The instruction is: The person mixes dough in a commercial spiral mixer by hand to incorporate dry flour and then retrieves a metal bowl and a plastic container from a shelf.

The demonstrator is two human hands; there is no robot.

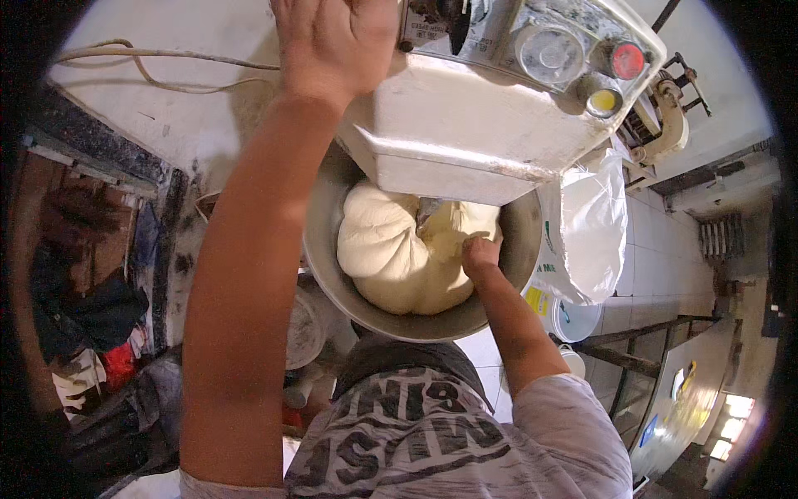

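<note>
A large, pale mass of dough [389, 249] fills much of the metal mixing bowl [330, 293] in front of me. Folds run across its left lobe, and a small part of the mixing tool [429, 209] shows between the lobes. My right hand [481, 254] is inside the bowl on the right, its fingers curled into the dough and partly hidden. Over the bowl juts the white head of a dough mixer [461, 125]. My left hand [336, 47] lies against the mixer's upper left side, with its fingertips cut off by the top of the picture.
The mixer's panel has a dark lever [460, 28], a red button [626, 60] and a yellow button [603, 100]. Right of the bowl stand a white plastic sack [592, 231] and a lidded bucket [576, 319]. A cable [187, 55] runs along the left wall. A metal-topped table [686, 387] stands at right.
</note>
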